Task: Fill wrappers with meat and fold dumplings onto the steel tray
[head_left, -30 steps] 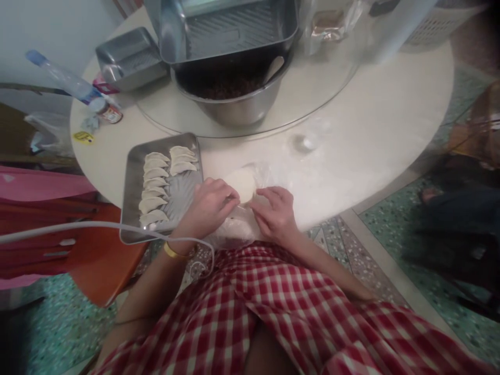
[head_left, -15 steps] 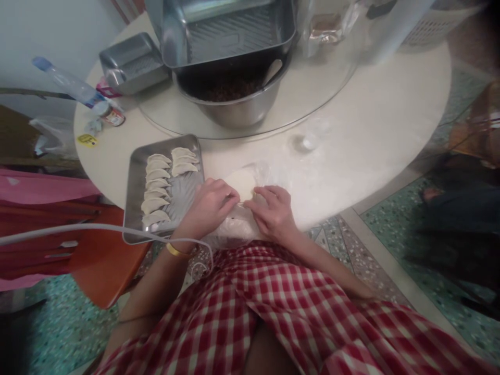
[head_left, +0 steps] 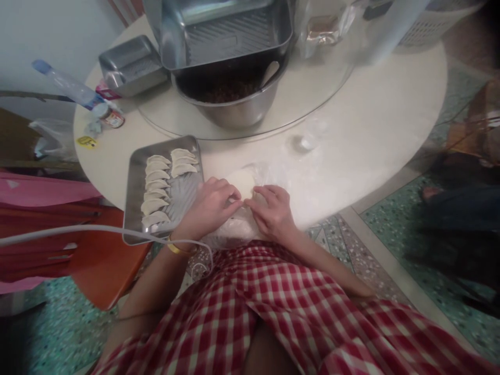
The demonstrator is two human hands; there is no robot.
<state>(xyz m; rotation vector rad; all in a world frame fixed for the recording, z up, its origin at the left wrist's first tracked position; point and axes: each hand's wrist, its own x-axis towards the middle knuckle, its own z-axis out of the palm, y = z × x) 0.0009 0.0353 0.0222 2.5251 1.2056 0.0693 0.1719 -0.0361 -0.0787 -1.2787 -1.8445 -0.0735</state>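
Pale round dumpling wrappers [head_left: 241, 179] lie on clear plastic at the near edge of the table. My left hand [head_left: 214, 204] is closed, thumb and forefinger pinching at their near edge. My right hand [head_left: 273, 208] is closed too, its fingertips meeting the left ones at the same edge. The fingers partly cover the dough, so how many layers they grip is hidden. Left of my hands, a metal tray [head_left: 133, 172] holds folded dumplings [head_left: 156, 194] in two rows.
A steel bowl [head_left: 238, 112] of dark filling [head_left: 230, 92] with a spoon stands on the glass turntable, a large metal pan [head_left: 230, 39] over its far side. At left are a smaller pan [head_left: 135, 65], a bottle [head_left: 68, 83] and a jar [head_left: 111, 115]. A white cable [head_left: 86, 228] crosses my left wrist.
My left fingertips have shifted slightly right, closer to the right ones at the wrapper edge. The right hand has barely moved. The tray and bowl stay put.
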